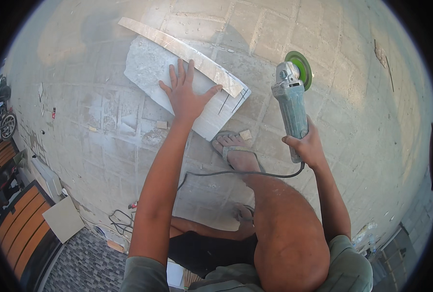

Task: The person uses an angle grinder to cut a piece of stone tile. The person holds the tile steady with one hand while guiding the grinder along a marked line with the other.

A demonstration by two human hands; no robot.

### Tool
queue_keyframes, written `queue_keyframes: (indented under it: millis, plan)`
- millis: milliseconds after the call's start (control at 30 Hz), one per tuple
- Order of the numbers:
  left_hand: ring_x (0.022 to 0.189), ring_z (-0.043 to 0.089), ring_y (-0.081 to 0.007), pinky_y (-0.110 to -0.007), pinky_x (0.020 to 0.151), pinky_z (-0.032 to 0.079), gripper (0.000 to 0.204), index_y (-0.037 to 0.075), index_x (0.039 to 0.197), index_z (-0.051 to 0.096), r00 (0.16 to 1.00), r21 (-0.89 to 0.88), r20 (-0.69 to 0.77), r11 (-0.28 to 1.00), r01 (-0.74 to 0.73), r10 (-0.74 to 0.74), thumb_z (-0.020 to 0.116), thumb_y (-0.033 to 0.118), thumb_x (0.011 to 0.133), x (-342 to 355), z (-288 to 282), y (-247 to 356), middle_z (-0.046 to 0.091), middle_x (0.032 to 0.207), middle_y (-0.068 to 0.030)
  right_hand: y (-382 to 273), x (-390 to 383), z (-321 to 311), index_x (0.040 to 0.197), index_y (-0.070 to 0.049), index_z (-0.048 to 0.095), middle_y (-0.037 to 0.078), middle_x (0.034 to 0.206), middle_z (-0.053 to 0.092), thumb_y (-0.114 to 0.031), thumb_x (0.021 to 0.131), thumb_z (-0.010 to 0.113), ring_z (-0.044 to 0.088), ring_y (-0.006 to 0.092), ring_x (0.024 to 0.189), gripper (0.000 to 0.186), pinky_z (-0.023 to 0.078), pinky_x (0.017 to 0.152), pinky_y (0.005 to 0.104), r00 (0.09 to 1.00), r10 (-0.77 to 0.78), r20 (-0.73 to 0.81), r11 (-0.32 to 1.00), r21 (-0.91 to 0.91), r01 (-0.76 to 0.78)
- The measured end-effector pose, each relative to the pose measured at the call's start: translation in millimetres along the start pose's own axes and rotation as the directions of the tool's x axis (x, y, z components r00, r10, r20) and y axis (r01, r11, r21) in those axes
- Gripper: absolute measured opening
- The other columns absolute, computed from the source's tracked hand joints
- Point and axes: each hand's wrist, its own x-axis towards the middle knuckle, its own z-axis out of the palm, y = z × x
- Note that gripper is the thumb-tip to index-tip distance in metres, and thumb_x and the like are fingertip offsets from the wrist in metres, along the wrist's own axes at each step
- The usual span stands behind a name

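With fingers spread, my left hand (186, 97) lies flat on a pale stone slab (150, 73), its fingertips at the edge of a long, narrow beige tile strip (177, 48). The strip rests along the slab's far side. Short dark lines mark the slab's right end. My right hand (308, 145) is wrapped round the body of a grey-green angle grinder (294, 113), held off to the right of the slab. A green disc (300, 70) is fitted at its head. Whether the disc spins I cannot tell.
The grinder's black cord (236, 172) runs left across my sandalled foot (233, 146). Small tile offcuts (245, 134) lie on the dusty paved ground (255, 29). At the left are a square beige tile (63, 219), a slatted orange-brown panel (24, 226) and a parked motorcycle (6, 124).
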Motion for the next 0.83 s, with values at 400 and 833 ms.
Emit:
queue_keyframes:
  millis: [400,833]
  plan:
    - [0.158,0.019,-0.0468,-0.078,0.118,0.004,0.1,0.009,0.155,0.05,0.997,-0.173,-0.063,0.984,0.026,-0.038,0.079,0.066,0.079,-35,-16,39,0.033,0.168,-0.023,-26,-1,16,0.128,0.002,0.057,0.008,0.1,0.064,-0.016,0.07,0.082,0.062,0.0186,0.088,0.066,0.052,0.083,0.0348,0.993,-0.119,0.001,0.991,0.056,0.119]
    - [0.131,0.063,-0.0395,-0.043,0.11,0.047,0.058,-0.006,0.15,0.051,0.999,-0.844,-0.028,0.534,-0.048,0.046,0.067,0.021,0.101,-92,-58,156,0.063,0.141,-0.029,-72,10,33,0.127,0.003,0.057,0.014,0.11,0.074,-0.01,0.079,0.077,0.072,0.0202,0.099,0.053,0.058,0.09,0.0346,0.98,-0.162,0.113,0.918,0.382,0.108]
